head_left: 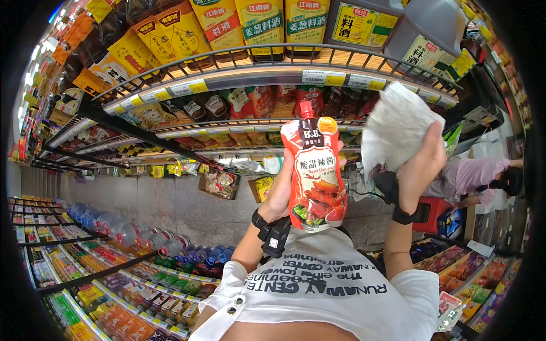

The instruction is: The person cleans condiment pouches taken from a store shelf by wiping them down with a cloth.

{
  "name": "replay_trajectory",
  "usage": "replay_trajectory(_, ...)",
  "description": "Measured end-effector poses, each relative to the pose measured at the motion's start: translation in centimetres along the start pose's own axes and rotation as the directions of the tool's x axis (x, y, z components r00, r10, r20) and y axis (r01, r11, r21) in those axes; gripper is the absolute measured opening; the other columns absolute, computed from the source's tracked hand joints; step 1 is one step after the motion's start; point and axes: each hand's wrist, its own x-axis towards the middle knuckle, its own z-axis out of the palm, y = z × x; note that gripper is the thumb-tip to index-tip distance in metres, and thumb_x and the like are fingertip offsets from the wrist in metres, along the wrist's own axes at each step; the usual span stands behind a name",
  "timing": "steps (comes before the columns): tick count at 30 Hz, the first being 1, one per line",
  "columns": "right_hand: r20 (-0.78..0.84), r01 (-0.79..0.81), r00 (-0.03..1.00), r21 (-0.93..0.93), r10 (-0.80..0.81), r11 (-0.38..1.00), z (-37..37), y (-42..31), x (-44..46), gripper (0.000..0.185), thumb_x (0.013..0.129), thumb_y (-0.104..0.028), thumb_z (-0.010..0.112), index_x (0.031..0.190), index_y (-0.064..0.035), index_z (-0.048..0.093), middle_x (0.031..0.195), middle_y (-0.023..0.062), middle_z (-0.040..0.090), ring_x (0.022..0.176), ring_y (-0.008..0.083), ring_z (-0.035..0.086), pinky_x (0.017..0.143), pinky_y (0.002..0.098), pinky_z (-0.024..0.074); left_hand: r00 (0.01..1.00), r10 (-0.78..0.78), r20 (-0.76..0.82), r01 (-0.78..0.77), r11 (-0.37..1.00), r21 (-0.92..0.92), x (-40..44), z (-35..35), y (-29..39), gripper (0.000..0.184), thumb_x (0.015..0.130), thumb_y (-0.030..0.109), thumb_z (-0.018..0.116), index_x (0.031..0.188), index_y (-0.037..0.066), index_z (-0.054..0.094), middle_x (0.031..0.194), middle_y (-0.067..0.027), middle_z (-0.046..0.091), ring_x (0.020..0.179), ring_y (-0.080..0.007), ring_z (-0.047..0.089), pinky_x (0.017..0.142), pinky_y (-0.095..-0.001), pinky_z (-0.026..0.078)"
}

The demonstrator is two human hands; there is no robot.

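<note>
My left hand (281, 187) is closed round a red spouted pouch of sweet chili sauce (318, 176), held upright with its printed front towards me. The pouch has a red cap and an orange round sticker. In my right hand (422, 167) a crumpled whitish cloth (395, 128) is gripped, raised to the right of the pouch and apart from it. Both wrists wear dark straps. Ahead of the pouch, the lower shelf (227, 129) holds several similar red sauce pouches (260, 101).
A wire-railed upper shelf (244, 79) carries bottles of cooking wine (259, 28) and large jugs (361, 23). Open cartons (219, 183) stand on the floor. Water bottles (128, 232) line the left aisle. At right, a person in a pink top (469, 176) is beside a red stool (429, 214).
</note>
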Motion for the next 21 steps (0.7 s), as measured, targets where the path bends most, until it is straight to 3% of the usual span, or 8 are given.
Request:
replay_trajectory(1,0.128,0.138,0.984,-0.104,-0.124,0.985,0.9,-0.8,-1.0,0.033,0.099,-0.022,0.044,0.096,0.0042,0.063,0.089,0.0092,0.067,0.075,0.0139,0.061,0.071,0.0263,0.0465,0.999,-0.036,0.004,0.036,0.999,-0.023,0.1,-0.4,-0.3,0.079,0.089,0.065,0.028,0.145,0.009,0.023,0.141,-0.0169,0.039,0.122,-0.0302,0.048,0.098,-0.0437,0.045)
replay_trajectory(3,0.477,0.408,0.833,-0.184,-0.281,0.894,2.3,-1.1,-1.9,0.029,0.097,-0.019,0.046,0.104,0.0022,0.063,0.105,0.0155,0.063,0.091,0.0233,0.063,0.083,0.0311,0.0464,0.997,-0.071,-0.026,0.071,0.997,0.027,-0.4,-0.6,-0.3,0.075,0.092,0.062,0.024,0.144,0.008,0.023,0.141,-0.0161,0.039,0.122,-0.0293,0.049,0.099,-0.0427,0.044)
replay_trajectory(4,0.664,0.524,0.682,-0.152,-0.306,0.838,2.9,-0.7,-2.1,0.027,0.095,-0.016,0.047,0.109,0.0012,0.063,0.118,0.0188,0.06,0.103,0.0297,0.062,0.092,0.0356,0.0448,0.993,-0.104,-0.06,0.108,0.991,0.076,-0.7,-0.7,-0.4,0.071,0.094,0.058,0.019,0.143,0.007,0.023,0.141,-0.0154,0.039,0.121,-0.0283,0.049,0.099,-0.0417,0.044)
replay_trajectory(5,0.786,0.666,0.516,-0.119,-0.34,0.736,3.5,-0.8,-2.3,0.028,0.093,-0.015,0.048,0.112,0.0008,0.061,0.126,0.0178,0.054,0.112,0.0319,0.055,0.097,0.0398,0.0402,0.977,-0.093,-0.194,0.103,0.994,0.044,-1.0,-1.0,-0.8,0.066,0.096,0.055,0.022,0.142,0.007,0.025,0.138,-0.0153,0.042,0.119,-0.0262,0.051,0.099,-0.0397,0.045)
replay_trajectory(6,0.882,0.784,0.329,-0.056,-0.338,0.618,3.9,-0.8,-2.6,0.029,0.091,-0.013,0.05,0.115,0.0005,0.059,0.134,0.0168,0.048,0.121,0.0341,0.048,0.102,0.0441,0.0355,0.977,-0.092,-0.193,0.103,0.994,0.046,-1.1,-0.9,-0.6,0.066,0.096,0.055,0.022,0.142,0.007,0.025,0.138,-0.0153,0.042,0.119,-0.0262,0.051,0.099,-0.0397,0.045)
replay_trajectory(10,0.887,0.635,0.381,-0.046,-0.26,0.772,3.4,-0.7,-3.7,0.032,0.09,-0.011,0.052,0.119,0.001,0.056,0.139,0.0139,0.044,0.133,0.0326,0.034,0.109,0.0485,0.0255,0.98,-0.063,-0.19,0.074,0.996,0.049,-1.5,-0.9,0.1,0.06,0.099,0.048,0.025,0.143,0.008,0.023,0.136,-0.0134,0.044,0.119,-0.0225,0.052,0.097,-0.0369,0.046)
replay_trajectory(16,0.922,0.508,0.321,0.024,-0.215,0.861,2.0,-0.3,-4.5,0.035,0.087,-0.007,0.054,0.121,0.0025,0.053,0.138,0.0141,0.045,0.131,0.0334,0.037,0.109,0.0489,0.027,0.961,-0.029,-0.275,0.066,0.99,0.128,-1.5,-1.1,0.6,0.056,0.1,0.046,0.024,0.142,0.008,0.028,0.136,-0.0124,0.045,0.118,-0.0217,0.052,0.098,-0.0358,0.045)
replay_trajectory(21,0.886,0.512,0.322,0.133,-0.333,0.849,0.1,0.3,-5.0,0.033,0.078,0.0,0.054,0.111,0.0012,0.06,0.128,0.0125,0.055,0.122,0.0303,0.049,0.104,0.0463,0.0378,0.981,-0.046,-0.187,0.067,0.992,0.107,-1.2,-0.7,0.6,0.059,0.099,0.048,0.026,0.14,0.006,0.031,0.135,-0.0122,0.046,0.118,-0.0216,0.052,0.099,-0.0362,0.044)
